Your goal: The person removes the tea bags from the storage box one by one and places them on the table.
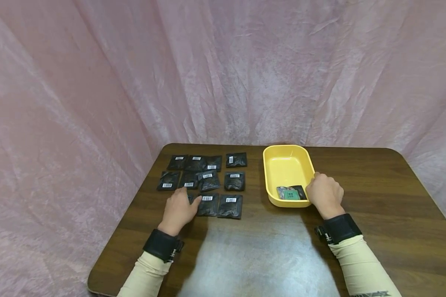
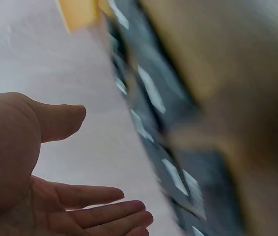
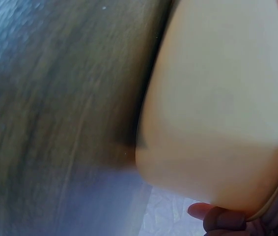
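Note:
Several black sachets (image 1: 229,207) with white barcode labels lie in loose rows on the table. Over the near left ones hovers or rests my left hand (image 1: 178,211), partly covering a sachet; contact cannot be told. In the left wrist view its thumb and extended fingers (image 2: 92,196) are apart, with nothing between them. My right hand (image 1: 325,194) grips the right rim of a yellow plastic basin (image 1: 287,171). Fingertips (image 3: 225,220) touch the basin's outer wall in the right wrist view; the thumb is hidden. Inside, at the near end, lie small packets, one with a green label (image 1: 291,195).
The brown wooden table (image 1: 375,185) has rounded corners and a glossy reflection at its near middle. A pink curtain (image 1: 245,82) hangs behind it and along the left side. Some sachets overlap in the left group.

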{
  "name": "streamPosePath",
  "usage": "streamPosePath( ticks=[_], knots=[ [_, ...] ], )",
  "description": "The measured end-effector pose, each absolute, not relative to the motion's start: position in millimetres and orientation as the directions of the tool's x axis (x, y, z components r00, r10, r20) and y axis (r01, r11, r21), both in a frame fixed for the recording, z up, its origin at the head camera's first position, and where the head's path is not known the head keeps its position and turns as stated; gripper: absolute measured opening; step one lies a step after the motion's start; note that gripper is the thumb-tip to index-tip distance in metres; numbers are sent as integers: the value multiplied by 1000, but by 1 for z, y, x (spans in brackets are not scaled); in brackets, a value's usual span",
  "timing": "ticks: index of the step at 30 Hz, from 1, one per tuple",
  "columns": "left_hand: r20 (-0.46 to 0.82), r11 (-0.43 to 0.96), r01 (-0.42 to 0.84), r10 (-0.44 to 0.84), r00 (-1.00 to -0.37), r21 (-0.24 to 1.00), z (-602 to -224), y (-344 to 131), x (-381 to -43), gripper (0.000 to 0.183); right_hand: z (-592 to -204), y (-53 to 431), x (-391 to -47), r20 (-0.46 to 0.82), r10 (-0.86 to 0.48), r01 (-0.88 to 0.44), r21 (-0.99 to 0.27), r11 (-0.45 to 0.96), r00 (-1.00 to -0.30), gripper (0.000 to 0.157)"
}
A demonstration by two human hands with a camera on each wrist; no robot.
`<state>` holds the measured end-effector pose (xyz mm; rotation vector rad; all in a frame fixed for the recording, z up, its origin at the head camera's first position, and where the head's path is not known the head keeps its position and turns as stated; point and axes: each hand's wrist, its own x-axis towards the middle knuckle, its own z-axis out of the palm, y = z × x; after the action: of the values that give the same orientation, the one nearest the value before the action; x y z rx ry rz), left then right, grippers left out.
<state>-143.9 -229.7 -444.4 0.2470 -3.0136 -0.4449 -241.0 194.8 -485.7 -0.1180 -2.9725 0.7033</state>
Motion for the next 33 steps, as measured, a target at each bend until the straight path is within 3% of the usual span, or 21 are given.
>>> streamPosePath(
  ticks=[9, 18, 28, 33],
  knots=[
    [6, 884, 111, 121, -993, 453, -420, -125, -162, 70, -489, 201, -242, 81, 99, 52, -455, 889, -992, 35],
    [-8, 816, 391, 436, -900, 426, -420, -33, -190, 56, -489, 203, -241, 71, 105, 61, -455, 888, -992, 37],
    [-113, 835, 387, 461, -880, 390, -444, 7, -222, 49, -485, 196, -244, 54, 84, 51, -449, 892, -995, 39],
    [-155, 874, 364, 428, -891, 320, -458, 19, -238, 58, -486, 197, -244, 61, 81, 46, -440, 897, -995, 40]
  ],
)
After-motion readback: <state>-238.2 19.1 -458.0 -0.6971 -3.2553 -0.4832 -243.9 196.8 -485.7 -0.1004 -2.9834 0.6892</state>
